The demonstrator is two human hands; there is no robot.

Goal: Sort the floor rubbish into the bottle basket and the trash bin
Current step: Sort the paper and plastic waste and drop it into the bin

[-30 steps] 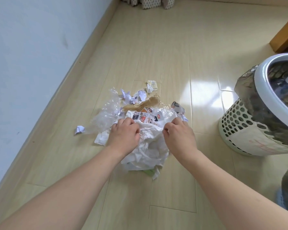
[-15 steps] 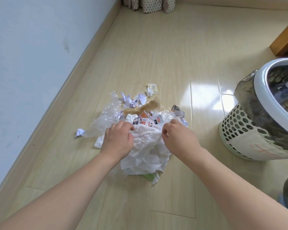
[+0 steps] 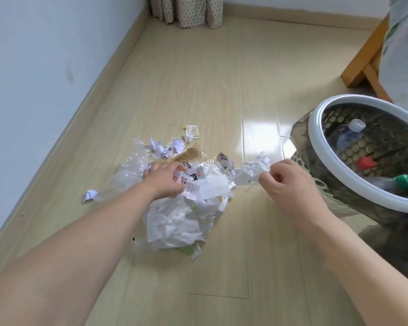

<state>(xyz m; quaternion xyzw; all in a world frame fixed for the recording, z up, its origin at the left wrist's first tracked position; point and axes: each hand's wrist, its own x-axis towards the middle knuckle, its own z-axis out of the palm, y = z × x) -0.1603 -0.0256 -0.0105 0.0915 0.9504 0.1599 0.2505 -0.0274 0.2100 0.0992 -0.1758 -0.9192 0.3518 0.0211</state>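
Two hands work over one rubbish pile (image 3: pixel 186 217) on the floor (image 3: pixel 198 78). The left hand (image 3: pixel 164 182) presses curled fingers into printed wrappers at the pile's top. The right hand (image 3: pixel 290 184) pinches one crumpled white wad (image 3: pixel 251 171), lifted just right of the pile. Right of that hand stands one perforated basket (image 3: pixel 316 128) holding three capped bottles: white (image 3: pixel 356 125), red (image 3: pixel 365 163), green (image 3: pixel 404 181). One paper scrap (image 3: pixel 90 195) lies left of the left hand; several more lie beyond it.
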